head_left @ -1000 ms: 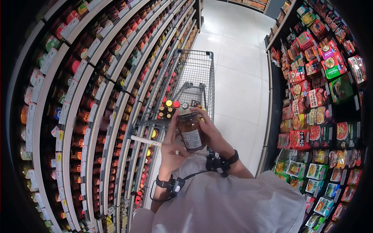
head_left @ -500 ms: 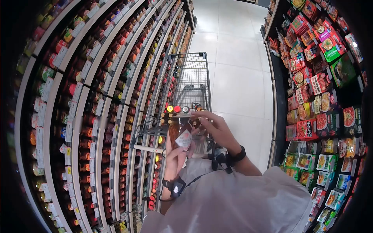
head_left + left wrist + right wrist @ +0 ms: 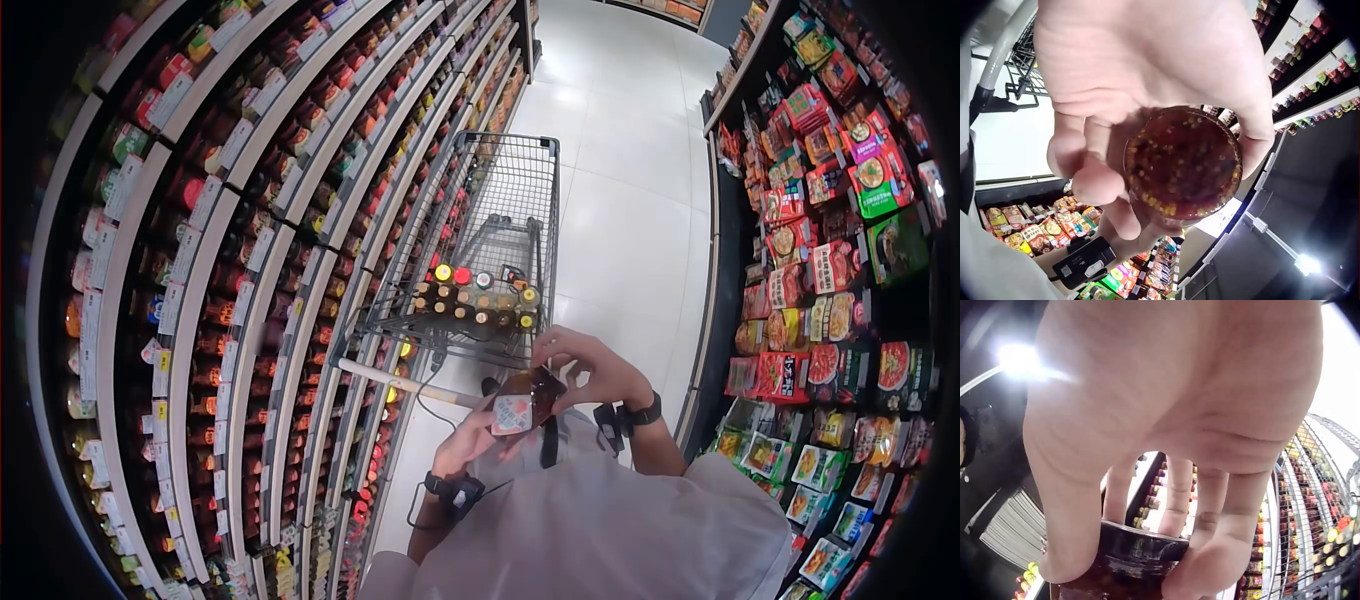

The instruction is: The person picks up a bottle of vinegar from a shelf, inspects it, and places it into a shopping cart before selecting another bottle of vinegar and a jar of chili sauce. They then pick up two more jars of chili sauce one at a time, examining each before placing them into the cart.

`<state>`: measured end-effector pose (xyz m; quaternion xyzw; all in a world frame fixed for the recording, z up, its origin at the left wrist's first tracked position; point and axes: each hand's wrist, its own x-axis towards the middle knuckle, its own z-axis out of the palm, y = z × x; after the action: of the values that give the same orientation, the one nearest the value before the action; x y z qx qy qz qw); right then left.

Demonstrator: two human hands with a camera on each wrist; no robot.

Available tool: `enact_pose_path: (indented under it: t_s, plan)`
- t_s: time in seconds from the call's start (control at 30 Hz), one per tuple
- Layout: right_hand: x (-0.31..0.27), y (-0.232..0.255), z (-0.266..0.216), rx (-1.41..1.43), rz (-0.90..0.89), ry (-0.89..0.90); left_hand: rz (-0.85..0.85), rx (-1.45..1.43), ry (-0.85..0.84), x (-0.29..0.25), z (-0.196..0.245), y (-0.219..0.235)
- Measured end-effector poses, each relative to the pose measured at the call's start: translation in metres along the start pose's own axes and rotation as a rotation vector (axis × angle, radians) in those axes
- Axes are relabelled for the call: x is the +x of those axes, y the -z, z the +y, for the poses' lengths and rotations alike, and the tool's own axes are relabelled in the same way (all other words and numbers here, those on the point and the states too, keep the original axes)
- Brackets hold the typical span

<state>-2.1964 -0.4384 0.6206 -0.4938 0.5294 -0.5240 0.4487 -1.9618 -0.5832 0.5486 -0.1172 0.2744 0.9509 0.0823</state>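
Note:
A glass jar of dark red sauce with a white label lies tilted between both hands, low in front of the body. My left hand holds it by the lower part, fingers and thumb around the glass. In the left wrist view the round base of the jar shows, with yellow seeds in the sauce. My right hand grips the opposite end. The right wrist view has the thumb and fingers at both sides of the dark lid end.
A shopping cart stands ahead, with several capped bottles at its near end and a white handle. Shelves of jars line the left. Racks of packaged food stand on the right, beyond pale floor tiles.
The jar stood upright in both hands; it has been turned and tilted, and lowered toward the body. Its label now faces up. The right hand has shifted to the lid end.

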Motion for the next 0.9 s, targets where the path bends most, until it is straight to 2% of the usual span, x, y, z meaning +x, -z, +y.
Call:
enact_pose_path:
  t_s: [0.03,0.07,0.1,0.17,0.2,0.23,0.27,0.3,0.33,0.37,0.43,0.47,0.57,0.6,0.7,0.73,0.77,0.83,0.9]
  plan:
    - [0.003,-0.005,0.0,-0.055,0.031,-0.063,0.041,0.004,0.022,0.002,0.015,-0.012]
    - [0.008,-0.011,0.001,-0.114,0.054,-0.123,0.262,0.076,-0.154,0.005,0.025,-0.033]
    - [0.014,-0.017,0.004,-0.175,0.067,-0.177,0.337,0.098,-0.149,0.007,0.023,-0.026]
    - [0.029,-0.036,0.019,-0.268,0.171,-0.111,0.522,0.128,-0.177,0.004,0.016,0.01]
    - [0.037,-0.044,0.017,-0.275,0.191,-0.184,0.548,0.009,-0.199,0.006,0.006,0.03]
    - [0.045,-0.051,0.027,-0.276,0.214,-0.198,0.507,-0.074,-0.227,0.004,0.003,0.039]
    - [0.057,-0.061,0.018,-0.268,0.246,-0.169,0.511,-0.109,-0.231,0.003,0.014,0.035]
    - [0.067,-0.069,0.022,-0.258,0.23,-0.214,0.429,-0.116,-0.186,0.001,0.01,0.056]
    - [0.08,-0.071,0.025,-0.387,0.153,-0.12,0.486,-0.136,-0.107,-0.003,0.024,0.055]
    - [0.096,-0.082,0.01,-0.411,0.102,-0.127,0.584,-0.199,-0.132,-0.004,0.033,0.05]
    - [0.116,-0.089,0.006,-0.492,0.022,-0.091,0.394,-0.218,-0.15,-0.006,0.039,0.076]
    - [0.126,-0.091,0.008,-0.565,0.011,0.01,0.303,-0.227,-0.15,-0.01,0.044,0.085]
    - [0.147,-0.082,0.011,-0.629,-0.084,0.05,0.287,-0.208,-0.178,0.001,0.038,0.113]
    - [0.156,-0.081,0.014,-0.583,-0.083,0.015,0.388,-0.05,-0.274,0.006,0.033,0.126]
    - [0.186,-0.058,0.024,-0.687,-0.187,-0.07,0.764,0.517,-0.496,0.039,0.021,0.168]
    - [0.196,-0.054,0.032,-0.679,-0.148,-0.029,0.837,0.654,-0.538,0.033,0.036,0.165]
    - [0.202,-0.039,0.051,-0.736,-0.165,0.005,0.879,0.723,-0.393,0.021,0.065,0.144]
    - [0.217,-0.03,0.064,-0.833,-0.122,0.019,0.893,0.82,-0.438,0.04,0.076,0.145]
    - [0.228,-0.015,0.09,-0.859,-0.102,0.031,0.826,0.932,-0.452,0.072,0.089,0.152]
